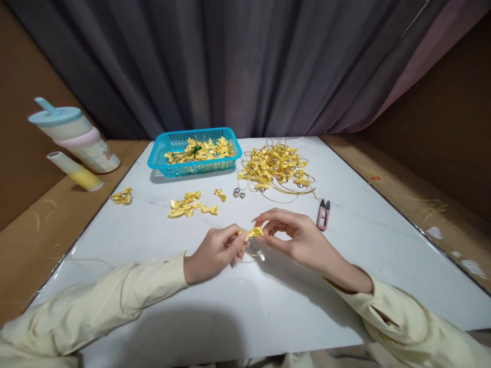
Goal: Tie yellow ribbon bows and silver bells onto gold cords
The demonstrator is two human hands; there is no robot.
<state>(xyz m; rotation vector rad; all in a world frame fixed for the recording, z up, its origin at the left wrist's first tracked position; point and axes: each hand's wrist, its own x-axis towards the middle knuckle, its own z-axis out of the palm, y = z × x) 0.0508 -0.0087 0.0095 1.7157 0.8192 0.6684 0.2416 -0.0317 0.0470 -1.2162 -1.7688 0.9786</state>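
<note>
Yellow bow (255,232), long axis sideways, left hand (218,250) to right hand (303,236)

The bow (255,232), of shiny yellow ribbon, is pinched at its left end, nearly level. A thin golden cord (254,254) curves just below this grip.

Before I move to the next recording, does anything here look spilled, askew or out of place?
White scraps and a small red bit litter the brown surface right of the white table, like stray waste. One yellow piece also lies apart near the table's left edge, away from the bow cluster.
</note>
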